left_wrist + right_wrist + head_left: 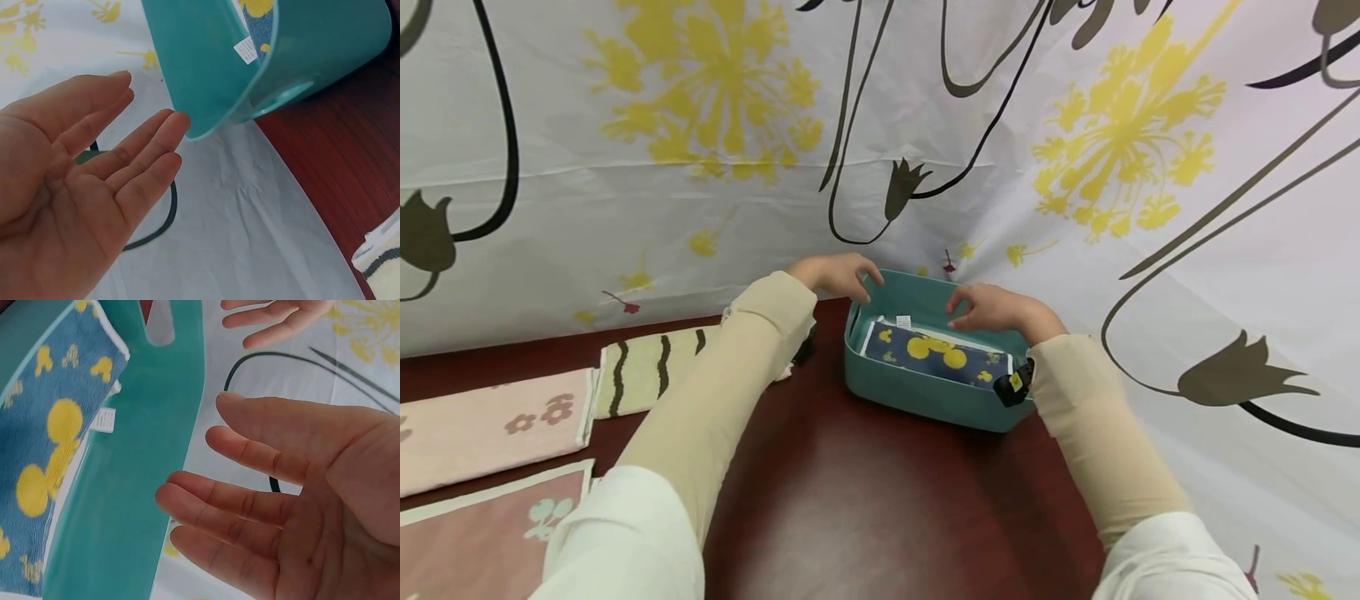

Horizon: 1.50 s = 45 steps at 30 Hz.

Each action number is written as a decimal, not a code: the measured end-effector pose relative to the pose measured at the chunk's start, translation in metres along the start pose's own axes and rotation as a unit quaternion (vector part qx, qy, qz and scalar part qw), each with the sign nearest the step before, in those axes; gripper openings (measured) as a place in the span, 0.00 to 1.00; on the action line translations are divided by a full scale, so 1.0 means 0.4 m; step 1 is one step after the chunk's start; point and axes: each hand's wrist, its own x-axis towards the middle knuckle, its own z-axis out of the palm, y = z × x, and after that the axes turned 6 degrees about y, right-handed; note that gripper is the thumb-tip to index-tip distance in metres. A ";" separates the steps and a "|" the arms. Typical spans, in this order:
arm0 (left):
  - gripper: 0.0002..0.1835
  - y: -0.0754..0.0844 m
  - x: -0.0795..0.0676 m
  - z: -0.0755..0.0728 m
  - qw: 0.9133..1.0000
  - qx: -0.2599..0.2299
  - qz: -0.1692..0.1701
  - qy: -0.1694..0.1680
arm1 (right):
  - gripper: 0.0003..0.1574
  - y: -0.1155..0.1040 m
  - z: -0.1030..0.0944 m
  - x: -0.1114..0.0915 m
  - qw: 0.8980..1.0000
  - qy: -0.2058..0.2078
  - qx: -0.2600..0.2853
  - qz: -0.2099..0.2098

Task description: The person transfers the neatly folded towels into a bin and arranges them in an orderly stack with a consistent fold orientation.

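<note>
A teal plastic bin [917,393] stands in the far corner of the table. Inside it lies a folded blue towel [898,348] with yellow mouse-head shapes and a white tag [104,420]. My left hand [838,275] hovers at the bin's left rear corner, fingers loosely bent and holding nothing. In the left wrist view its fingertips [178,122] come right at the rim. Over the bin's right part is my right hand [1000,310], its palm bare and fingers relaxed in the right wrist view.
To the left on the dark red table [850,500] lie a cream towel [640,362] with dark wavy stripes, a pink flowered towel [490,429] and a darker pink one [475,542]. A patterned white cloth [700,217] hangs behind and to the right.
</note>
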 end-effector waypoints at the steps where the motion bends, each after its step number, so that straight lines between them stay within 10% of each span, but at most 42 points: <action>1: 0.24 -0.004 -0.006 -0.002 1.000 -0.002 -0.001 0.002 | 0.20 -0.007 0.002 0.003 1.000 0.001 0.000 -0.001; 45: 0.24 -0.245 -0.241 -0.023 0.994 -0.086 -0.056 0.050 | 0.19 -0.182 0.091 0.117 0.996 -0.029 0.046 -0.067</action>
